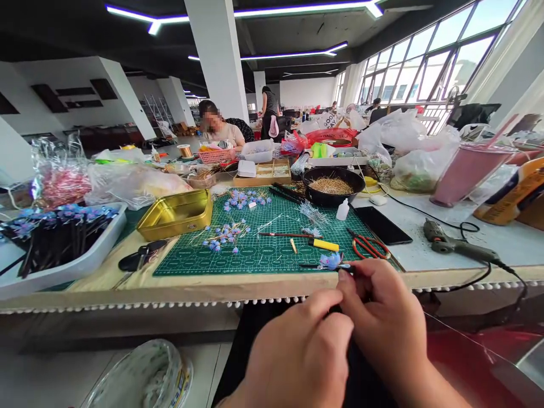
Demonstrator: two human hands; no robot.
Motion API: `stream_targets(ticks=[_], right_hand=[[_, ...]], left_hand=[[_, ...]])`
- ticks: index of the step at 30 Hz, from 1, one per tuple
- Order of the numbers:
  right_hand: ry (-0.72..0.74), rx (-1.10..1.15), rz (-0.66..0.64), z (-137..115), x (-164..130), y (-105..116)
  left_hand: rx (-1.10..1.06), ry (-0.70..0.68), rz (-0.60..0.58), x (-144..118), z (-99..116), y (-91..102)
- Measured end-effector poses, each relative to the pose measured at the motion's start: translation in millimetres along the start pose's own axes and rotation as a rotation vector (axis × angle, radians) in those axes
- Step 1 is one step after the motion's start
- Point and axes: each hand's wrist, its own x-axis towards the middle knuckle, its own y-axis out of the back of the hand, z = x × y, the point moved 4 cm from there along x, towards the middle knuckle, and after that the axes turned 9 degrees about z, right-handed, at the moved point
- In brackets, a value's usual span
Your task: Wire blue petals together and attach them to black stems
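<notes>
My right hand [385,309] is closed, its thumb and fingertips pinching one end of a thin dark stick. A blue flower [330,260] is fixed on that stick, which lies level just above the mat's front edge. My left hand [301,351] is closed close beside the right one, its fingertips hidden behind its own knuckles; what it holds cannot be made out. Just beyond lie a yellow lighter [325,245], red-handled scissors [370,247], a small gold piece [293,245] and a long thin brown stick [283,234]. Blue flower sprays [225,237] rest on the green cutting mat [191,258].
A gold tin [176,218] and a white tray [106,243] of dark sticks with blue flowers stand left. Further back are a black pan [312,195], a small white bottle [342,209] and a phone [382,224]. A glue gun [459,246] with its cord lies right. Someone sits opposite.
</notes>
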Motion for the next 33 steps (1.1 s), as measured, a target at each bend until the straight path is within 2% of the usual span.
stream_targets(ticks=[1,2,5,7,10,14,21,26,28,30,32,33], right_hand=[[-0.011,0.002,-0.006,-1,-1,0],[-0.027,0.002,-0.012,-2,-3,0],[-0.062,0.008,-0.016,-2,-7,2],[-0.056,0.026,-0.013,-2,-10,5],[-0.026,0.053,-0.018,-1,-13,8],[-0.007,0.079,-0.025,0,-13,10],[0.023,0.09,-0.063,0,-16,7],[-0.029,0.059,-0.032,7,-16,11],[-0.075,0.029,-0.012,12,-15,13],[-0.109,0.012,0.019,14,-15,15],[-0.112,0.035,0.027,11,-17,14],[-0.105,0.06,0.015,8,-18,12]], left_hand=[[0.071,-0.103,-0.073,-1,4,-4.2],[0.115,-0.135,-0.131,-2,5,-7.9],[0.135,-0.01,-0.23,-3,0,-15.0],[0.115,0.03,-0.233,-4,0,-15.7],[0.072,0.021,-0.199,-5,3,-11.7],[0.039,0.027,-0.276,-4,6,-7.2],[0.293,-0.179,-0.271,-8,13,0.1],[0.31,0.02,-0.46,-14,-5,21.6],[0.347,0.063,-0.436,-14,-9,36.2],[0.451,0.059,-0.296,-10,-5,48.4],[0.537,-0.03,-0.151,-4,9,48.3],[0.533,-0.119,-0.106,-2,18,41.9]])
